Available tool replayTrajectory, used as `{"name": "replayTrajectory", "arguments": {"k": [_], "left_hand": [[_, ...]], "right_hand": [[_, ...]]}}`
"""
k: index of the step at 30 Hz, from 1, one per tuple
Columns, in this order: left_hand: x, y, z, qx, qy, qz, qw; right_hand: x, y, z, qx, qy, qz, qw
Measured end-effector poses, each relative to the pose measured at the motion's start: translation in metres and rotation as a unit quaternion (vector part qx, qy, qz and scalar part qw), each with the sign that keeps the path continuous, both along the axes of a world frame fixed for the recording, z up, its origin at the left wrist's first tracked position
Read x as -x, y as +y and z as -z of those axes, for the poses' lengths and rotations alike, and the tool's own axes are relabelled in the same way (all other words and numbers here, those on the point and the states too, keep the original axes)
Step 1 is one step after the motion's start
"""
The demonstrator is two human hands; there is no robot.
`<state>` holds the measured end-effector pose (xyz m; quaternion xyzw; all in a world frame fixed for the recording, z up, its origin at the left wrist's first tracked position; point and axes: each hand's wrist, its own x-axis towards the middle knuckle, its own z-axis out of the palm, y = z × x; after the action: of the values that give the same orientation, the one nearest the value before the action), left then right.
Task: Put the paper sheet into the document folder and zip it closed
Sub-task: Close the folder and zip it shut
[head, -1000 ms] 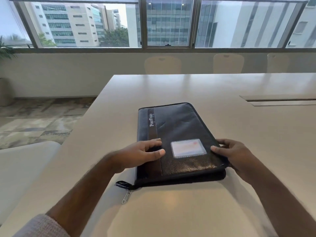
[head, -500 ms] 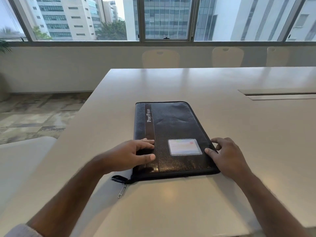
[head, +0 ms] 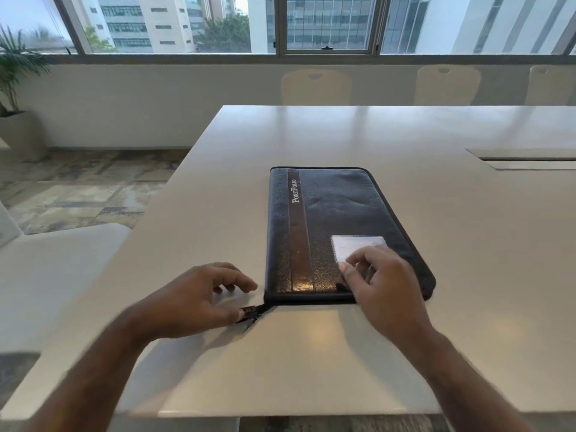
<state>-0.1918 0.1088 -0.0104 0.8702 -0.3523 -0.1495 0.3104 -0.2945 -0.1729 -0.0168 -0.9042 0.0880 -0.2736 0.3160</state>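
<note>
The black zip document folder (head: 336,213), marked "PortFolio", lies closed and flat on the white table (head: 311,135). No paper sheet is in sight. The zipper pull (head: 251,310) sticks out at the folder's near left corner. My left hand (head: 199,300) hovers beside that corner, its thumb tip against the pull and its loosely bent fingers spread above it. My right hand (head: 383,285) rests with bent fingertips on the folder's near right part, covering part of the clear card window (head: 349,244).
A recessed cable hatch (head: 530,159) sits in the table at the right. Pale chairs (head: 316,87) stand along the far edge, and another white seat (head: 56,269) is at my left. A potted plant (head: 15,88) stands by the window.
My left hand has slid off the cover, down to the zipper pull at the corner. My right hand has moved from the right edge onto the cover by the card window.
</note>
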Motion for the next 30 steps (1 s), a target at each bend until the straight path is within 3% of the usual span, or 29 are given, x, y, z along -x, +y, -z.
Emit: {"name": "replayTrajectory", "arguments": {"k": [3, 6, 9, 13, 21, 30], "left_hand": [[0.007, 0.0, -0.002, -0.006, 0.047, 0.022, 0.999], [0.013, -0.003, 0.002, -0.012, 0.007, 0.011, 1.0], [0.019, -0.011, 0.007, 0.037, -0.04, -0.035, 0.998], [0.021, -0.012, 0.013, 0.082, -0.005, -0.091, 0.992], [0.027, -0.012, 0.02, 0.128, 0.012, -0.114, 0.985], [0.033, -0.011, 0.029, 0.16, 0.027, -0.108, 0.981]], "right_hand": [[-0.001, 0.022, 0.003, -0.008, 0.016, -0.042, 0.999], [-0.002, 0.04, 0.008, -0.005, 0.021, -0.058, 0.998], [-0.002, 0.053, 0.011, -0.005, 0.016, -0.063, 0.998], [0.002, 0.065, 0.014, -0.016, 0.008, -0.079, 0.997], [0.012, 0.091, 0.017, -0.023, 0.056, -0.112, 0.992], [0.012, 0.11, 0.023, 0.035, 0.087, -0.077, 0.993]]}}
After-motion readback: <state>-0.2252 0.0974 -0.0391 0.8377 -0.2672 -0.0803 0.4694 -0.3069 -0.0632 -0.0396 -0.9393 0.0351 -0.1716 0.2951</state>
